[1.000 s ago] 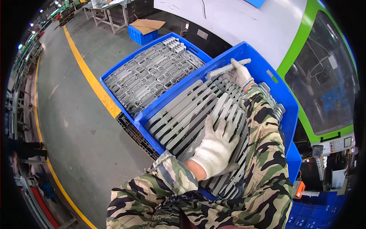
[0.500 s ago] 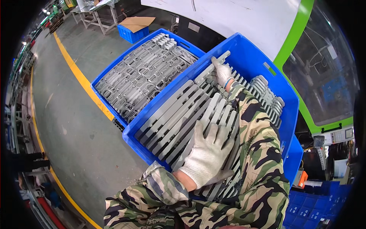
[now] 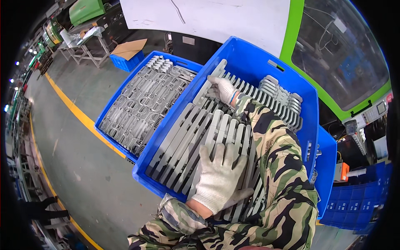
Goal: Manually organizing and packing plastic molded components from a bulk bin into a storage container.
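The background is filled by a white machine panel (image 3: 208, 16), bordered by a green frame (image 3: 293, 29). In front of it, a deep blue bin (image 3: 287, 75) is placed, flanked on its left by a second blue bin (image 3: 179, 59) that is packed with grey mouldings (image 3: 143, 102). Both arms are covered by camouflage sleeves (image 3: 283, 154). Inside the deep bin, long grey bars (image 3: 175, 146) are ranked side by side, and curved grey parts (image 3: 279, 91) are stacked near the far wall. The bars are covered in part by the gloved left hand (image 3: 218, 175), which is laid palm down, fingers spread. Along the bin's left wall, a single grey bar (image 3: 203, 92) is gripped by the gloved right hand (image 3: 225, 88), whose wrist is circled by a blue band (image 3: 233, 98).
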A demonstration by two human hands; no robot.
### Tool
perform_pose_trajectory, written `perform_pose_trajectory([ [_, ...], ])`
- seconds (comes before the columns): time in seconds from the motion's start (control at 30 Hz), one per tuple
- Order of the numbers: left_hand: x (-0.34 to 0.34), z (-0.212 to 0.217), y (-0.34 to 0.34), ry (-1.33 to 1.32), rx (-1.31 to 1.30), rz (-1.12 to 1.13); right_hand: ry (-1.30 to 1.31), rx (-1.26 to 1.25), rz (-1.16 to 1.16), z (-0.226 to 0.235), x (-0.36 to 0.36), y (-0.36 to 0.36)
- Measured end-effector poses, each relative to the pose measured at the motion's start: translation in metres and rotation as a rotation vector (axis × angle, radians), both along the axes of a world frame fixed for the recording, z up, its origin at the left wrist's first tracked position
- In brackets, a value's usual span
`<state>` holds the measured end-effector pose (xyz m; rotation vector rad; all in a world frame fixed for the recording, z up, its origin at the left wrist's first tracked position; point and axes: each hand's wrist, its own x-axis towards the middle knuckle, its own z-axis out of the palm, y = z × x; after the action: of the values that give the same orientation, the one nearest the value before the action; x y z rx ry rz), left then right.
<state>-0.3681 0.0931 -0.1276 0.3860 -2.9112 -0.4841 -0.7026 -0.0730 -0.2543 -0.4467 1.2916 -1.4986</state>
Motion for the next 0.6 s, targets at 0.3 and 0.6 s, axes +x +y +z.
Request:
perform_pose_trajectory([
  [0.3,-0.002,0.0,0.0,0.009,-0.015,-0.016,-0.002,-0.001,-0.011,-0.008,0.002,-0.002],
  [0.6,0.002,0.001,0.003,-0.075,-0.101,-0.013,0.617,0.347,0.283,0.043,0.004,0.017],
])
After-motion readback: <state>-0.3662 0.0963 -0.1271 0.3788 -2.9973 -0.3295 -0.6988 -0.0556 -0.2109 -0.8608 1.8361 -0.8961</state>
